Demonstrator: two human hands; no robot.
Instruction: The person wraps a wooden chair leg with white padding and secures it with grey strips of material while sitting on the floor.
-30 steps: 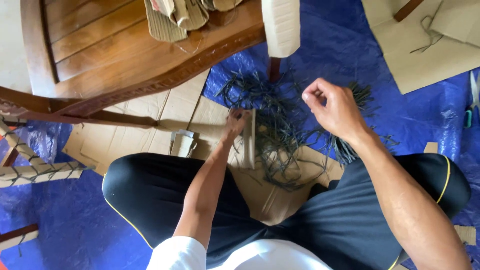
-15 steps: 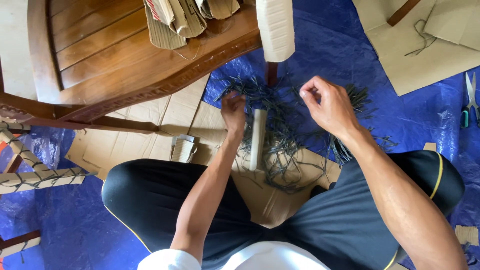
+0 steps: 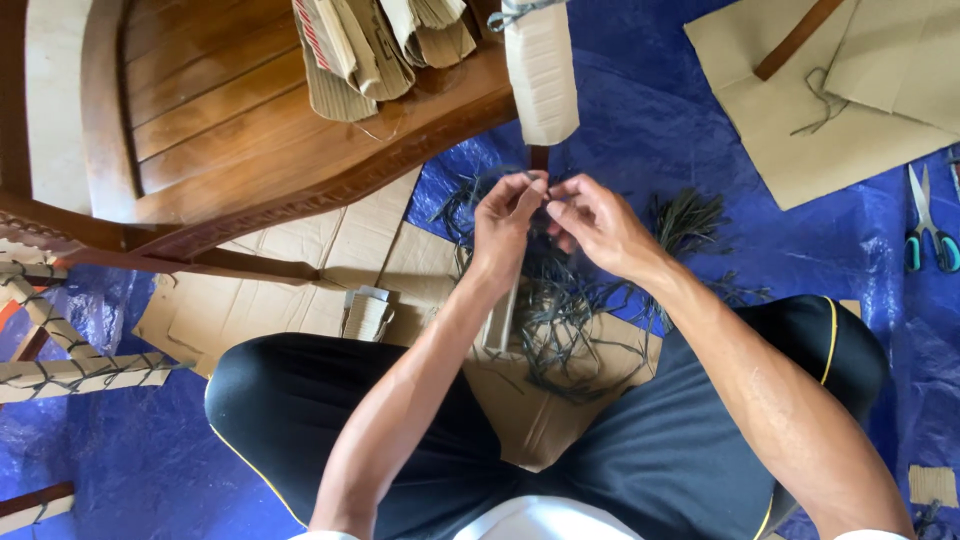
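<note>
A thin dark strip is pinched between the fingertips of the left hand and the right hand, which are brought together above a loose pile of dark strips. A cardboard tube is seen below the left wrist, lying on flattened cardboard. Scissors lie well apart on the blue tarp.

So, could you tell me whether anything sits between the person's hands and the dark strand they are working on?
Nothing visible does. The left hand and right hand already meet at the thin dark plastic strand, fingertips pinching it above the loose pile of dark strands on the flattened brown cardboard.
</note>
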